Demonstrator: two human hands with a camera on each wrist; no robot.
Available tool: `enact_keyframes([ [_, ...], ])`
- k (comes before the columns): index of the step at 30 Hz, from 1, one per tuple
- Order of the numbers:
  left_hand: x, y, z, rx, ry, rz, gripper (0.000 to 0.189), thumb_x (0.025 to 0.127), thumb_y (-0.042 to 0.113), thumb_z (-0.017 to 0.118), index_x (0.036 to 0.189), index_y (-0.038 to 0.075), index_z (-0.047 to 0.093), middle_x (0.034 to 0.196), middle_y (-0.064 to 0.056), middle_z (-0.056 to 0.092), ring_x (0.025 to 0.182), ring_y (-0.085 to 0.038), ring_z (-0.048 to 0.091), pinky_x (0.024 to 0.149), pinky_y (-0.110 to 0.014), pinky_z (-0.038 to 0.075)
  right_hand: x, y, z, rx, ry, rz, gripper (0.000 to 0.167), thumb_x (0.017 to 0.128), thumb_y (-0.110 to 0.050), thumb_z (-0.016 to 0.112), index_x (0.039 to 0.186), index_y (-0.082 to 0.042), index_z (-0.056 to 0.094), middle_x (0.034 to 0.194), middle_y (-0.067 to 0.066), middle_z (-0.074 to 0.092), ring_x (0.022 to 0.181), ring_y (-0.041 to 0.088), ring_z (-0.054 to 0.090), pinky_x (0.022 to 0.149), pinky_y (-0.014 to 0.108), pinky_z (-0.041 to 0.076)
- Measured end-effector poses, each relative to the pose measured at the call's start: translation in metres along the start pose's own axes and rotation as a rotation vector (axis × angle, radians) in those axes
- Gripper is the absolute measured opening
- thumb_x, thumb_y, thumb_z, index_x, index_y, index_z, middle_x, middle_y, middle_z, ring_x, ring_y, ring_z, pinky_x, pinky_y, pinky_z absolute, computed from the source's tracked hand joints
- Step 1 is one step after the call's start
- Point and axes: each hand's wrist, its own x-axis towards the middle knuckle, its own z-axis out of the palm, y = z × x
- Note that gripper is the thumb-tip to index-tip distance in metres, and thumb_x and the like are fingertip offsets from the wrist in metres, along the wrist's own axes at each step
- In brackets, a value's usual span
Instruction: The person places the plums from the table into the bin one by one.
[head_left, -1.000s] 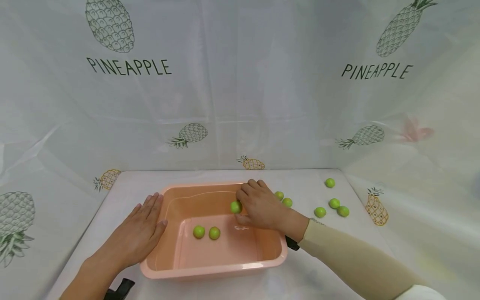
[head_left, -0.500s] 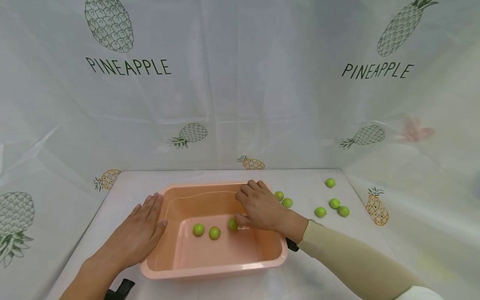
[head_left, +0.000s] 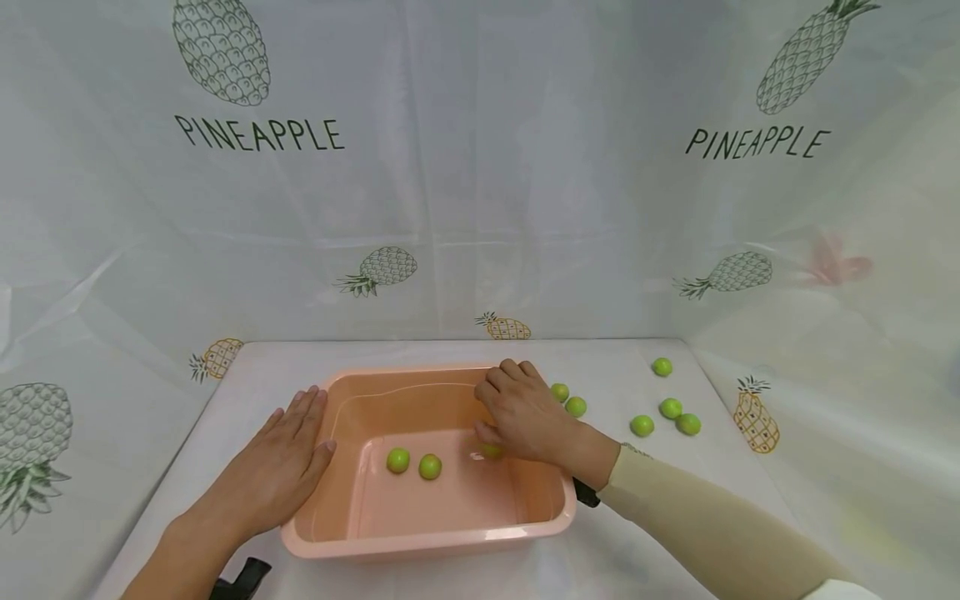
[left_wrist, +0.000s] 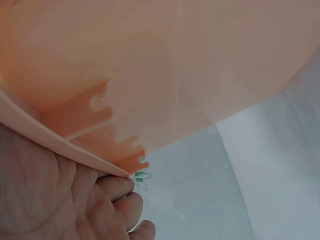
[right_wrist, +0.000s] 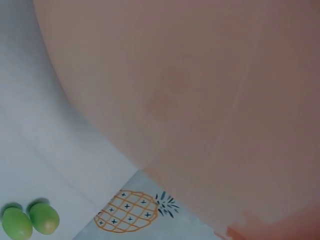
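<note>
we are resting straight left hand (head_left: 279, 468) on likely light tub (head_left: 435, 510), best held by rim (head_left: 420, 546); if right hand (head_left: 528, 421) is grasping, we cannot tell.

The head camera is looking forward and down from six o'clock at the basin (head_left: 427, 546), while both wrist cameras are closely facing its outside, the right sharing two green fruits (right_wrist: 44, 218), at eight o'clock, with the head view.

A smooth plastic basin (head_left: 442, 510) is shining along its glossy rim (head_left: 510, 533); smooth-skinned green fruits (head_left: 398, 460) are gleaming softly; creased, plastic-looking sheeting (head_left: 525, 217) is reflecting light.
</note>
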Motion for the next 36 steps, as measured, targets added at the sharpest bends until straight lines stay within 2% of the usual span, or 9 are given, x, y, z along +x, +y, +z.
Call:
enact_keyframes([
  [5,0.000,0.000,-0.001,-0.001,-0.006,-0.004,0.070,0.113,0.034,0.045,0.162,-0.011,0.024,0.169,-0.030,0.027,0.157,-0.049,0.028,0.123,-0.067,0.029,-0.005,0.008,-0.004,0.058,0.131,0.082,0.017,0.093,-0.026,0.072,0.098,-0.011,0.068,0.092,0.001,0.062,0.087,0.022,0.051,0.078,0.037,0.042],
  [9,0.000,0.001,0.000,0.008,-0.003,-0.001,0.070,0.112,0.033,0.047,0.162,-0.011,0.025,0.169,-0.031,0.028,0.156,-0.049,0.029,0.123,-0.067,0.030,-0.017,0.027,-0.007,0.065,0.250,0.152,0.016,0.091,-0.023,0.073,0.095,-0.008,0.068,0.090,0.004,0.062,0.086,0.026,0.052,0.077,0.041,0.042],
  [12,-0.001,0.002,-0.001,0.006,0.000,-0.004,0.070,0.112,0.033,0.047,0.162,-0.011,0.025,0.169,-0.031,0.028,0.156,-0.050,0.029,0.123,-0.067,0.030,-0.029,0.045,-0.006,0.062,0.299,0.211,0.019,0.093,-0.024,0.072,0.097,-0.006,0.068,0.091,0.007,0.062,0.086,0.029,0.052,0.075,0.043,0.041],
  [15,-0.001,0.002,-0.001,0.001,-0.003,-0.005,0.071,0.113,0.035,0.045,0.162,-0.012,0.024,0.169,-0.031,0.027,0.156,-0.050,0.029,0.123,-0.068,0.030,-0.043,0.063,-0.002,0.051,0.309,0.281,0.022,0.095,-0.025,0.072,0.101,-0.004,0.068,0.094,0.011,0.062,0.088,0.032,0.053,0.075,0.046,0.042],
  [18,-0.001,0.001,-0.002,0.000,-0.009,-0.004,0.071,0.113,0.036,0.044,0.162,-0.012,0.024,0.169,-0.031,0.026,0.156,-0.050,0.028,0.123,-0.067,0.029,-0.061,0.078,0.008,0.035,0.282,0.357,0.025,0.094,-0.024,0.073,0.104,-0.002,0.068,0.097,0.014,0.063,0.091,0.035,0.054,0.078,0.050,0.045],
  [23,-0.001,0.002,-0.001,0.015,-0.004,0.002,0.070,0.113,0.035,0.045,0.162,-0.012,0.026,0.168,-0.031,0.029,0.156,-0.050,0.029,0.123,-0.067,0.030,-0.092,0.097,0.034,-0.031,0.161,0.430,0.032,0.092,-0.027,0.077,0.108,0.000,0.068,0.101,0.018,0.065,0.095,0.039,0.056,0.080,0.055,0.048],
  [29,-0.001,0.002,0.000,0.009,-0.006,0.002,0.070,0.112,0.034,0.047,0.162,-0.012,0.025,0.169,-0.031,0.028,0.156,-0.050,0.029,0.123,-0.068,0.029,-0.121,0.106,0.065,-0.098,0.070,0.418,0.042,0.088,-0.033,0.083,0.109,0.000,0.066,0.104,0.018,0.065,0.097,0.041,0.058,0.081,0.057,0.050],
  [36,-0.002,0.003,-0.001,0.009,-0.002,0.008,0.070,0.112,0.034,0.048,0.161,-0.012,0.026,0.168,-0.032,0.029,0.155,-0.051,0.030,0.123,-0.068,0.029,-0.130,0.104,0.084,-0.121,-0.029,0.410,0.045,0.089,-0.036,0.080,0.111,-0.001,0.063,0.104,0.016,0.062,0.098,0.037,0.055,0.085,0.055,0.050],
])
